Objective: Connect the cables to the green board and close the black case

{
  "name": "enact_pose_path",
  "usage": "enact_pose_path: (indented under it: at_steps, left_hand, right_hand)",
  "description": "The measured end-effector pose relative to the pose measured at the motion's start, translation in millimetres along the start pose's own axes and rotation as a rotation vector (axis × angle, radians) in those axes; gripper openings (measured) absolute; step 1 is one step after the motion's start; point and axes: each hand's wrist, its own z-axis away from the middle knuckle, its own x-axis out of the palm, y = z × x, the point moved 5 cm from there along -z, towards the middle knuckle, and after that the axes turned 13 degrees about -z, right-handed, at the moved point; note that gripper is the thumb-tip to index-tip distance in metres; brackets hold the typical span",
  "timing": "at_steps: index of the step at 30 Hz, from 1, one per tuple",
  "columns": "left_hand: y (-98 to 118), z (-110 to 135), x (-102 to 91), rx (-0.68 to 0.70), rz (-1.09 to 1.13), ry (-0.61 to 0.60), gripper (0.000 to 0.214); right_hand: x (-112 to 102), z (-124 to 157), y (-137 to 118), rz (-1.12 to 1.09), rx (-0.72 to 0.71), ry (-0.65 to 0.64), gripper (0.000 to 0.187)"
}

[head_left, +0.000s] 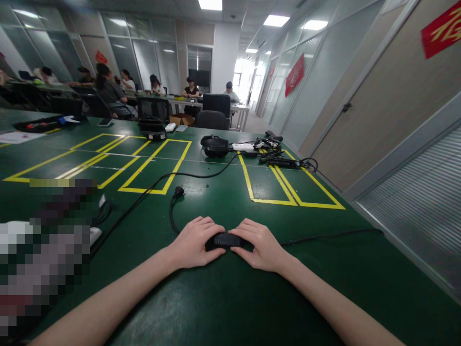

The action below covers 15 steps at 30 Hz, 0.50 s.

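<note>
A small black power adapter (226, 240) lies on the green table (223, 298) right in front of me. My left hand (196, 242) cups its left end and my right hand (260, 244) cups its right end, fingers curled around it. One black cable (327, 236) runs from the adapter off to the right. Another black cable curves up to a plug (178, 192) lying just beyond my left hand.
Yellow tape outlines (158, 166) mark boxes across the table. A black headset (214, 146) and a heap of cables and devices (281, 156) lie farther back. A long black cable (144, 194) crosses the table. Several people sit at desks at the far left. A blurred patch covers the near left.
</note>
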Motion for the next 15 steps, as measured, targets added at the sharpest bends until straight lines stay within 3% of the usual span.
enact_pose_path:
  at_steps: [7, 10, 15]
  left_hand:
    - [4.1, 0.3, -2.2, -0.049, 0.001, -0.01, 0.025]
    - [2.5, 0.8, -2.6, -0.148, 0.132, -0.046, 0.033]
    - [-2.2, 1.3, 0.4, -0.329, 0.251, -0.222, 0.048]
  right_hand:
    - [-1.3, -3.4, -3.4, -0.085, 0.005, 0.063, 0.014]
    - [0.2, -3.3, -12.1, 0.027, -0.15, 0.049, 0.013]
    - [3.5, 1.3, -20.8, 0.201, -0.337, 0.014, 0.021]
